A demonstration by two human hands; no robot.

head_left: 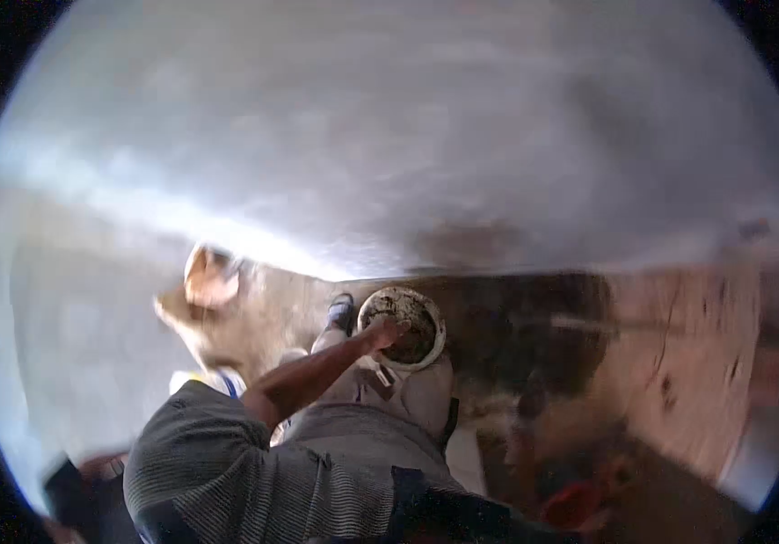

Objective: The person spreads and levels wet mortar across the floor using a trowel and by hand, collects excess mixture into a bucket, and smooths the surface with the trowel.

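Note:
A round, pale-rimmed bucket (439, 340) stands by the wall, close in front of my legs. Dark, wet-looking lumpy material (416, 343) lies inside it, and some is smeared around the rim. My left hand (389, 334) reaches over the bucket's near left side, right above the material. Its fingers look curled together, but whatever they hold is too blurred to make out. Low on the right, a smeared brownish shape (522, 444) may be my right hand; its fingers cannot be made out.
A large grey wall (389, 136) rises in front. A dark damp-looking patch (534, 331) covers the floor right of the bucket. An orange-brown object (212, 276) lies to the left, with a white container (226, 381) nearer me. A blurred red thing (575, 503) shows low right.

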